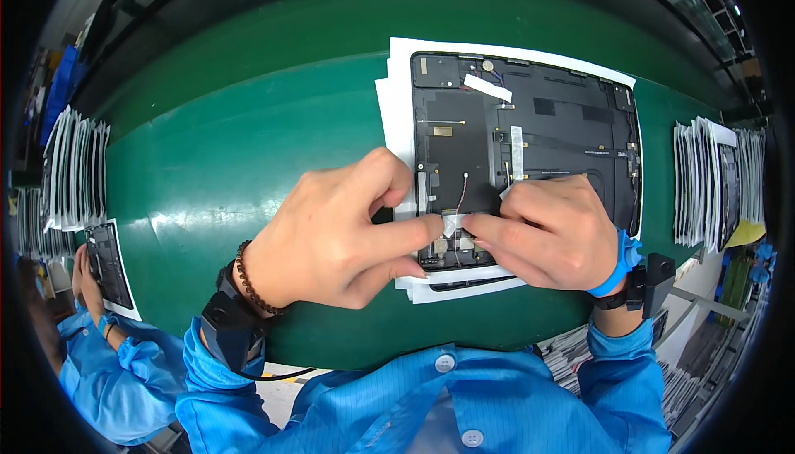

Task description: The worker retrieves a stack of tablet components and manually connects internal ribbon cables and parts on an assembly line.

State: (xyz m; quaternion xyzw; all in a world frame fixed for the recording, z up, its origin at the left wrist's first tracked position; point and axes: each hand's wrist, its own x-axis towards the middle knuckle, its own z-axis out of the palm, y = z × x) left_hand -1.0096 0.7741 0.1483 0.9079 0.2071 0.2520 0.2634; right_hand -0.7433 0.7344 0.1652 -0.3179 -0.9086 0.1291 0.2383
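A thin black device housing, its inside facing up, lies on white sheets on the green bench. A small strip of silvery-white tape sits near its lower left, below a thin twisted cable. My left hand comes in from the left; its index fingertip presses the tape's left side, thumb lower down and other fingers curled. From the other side my right hand has its fingertips at the tape's right edge, fingers bent together. What lies under the fingertips is hidden.
White paper sheets stick out around the housing. Upright stacks of sheeted panels stand at the left and right. At far left a co-worker's hand rests by another black panel. A dark ledge borders the bench's back.
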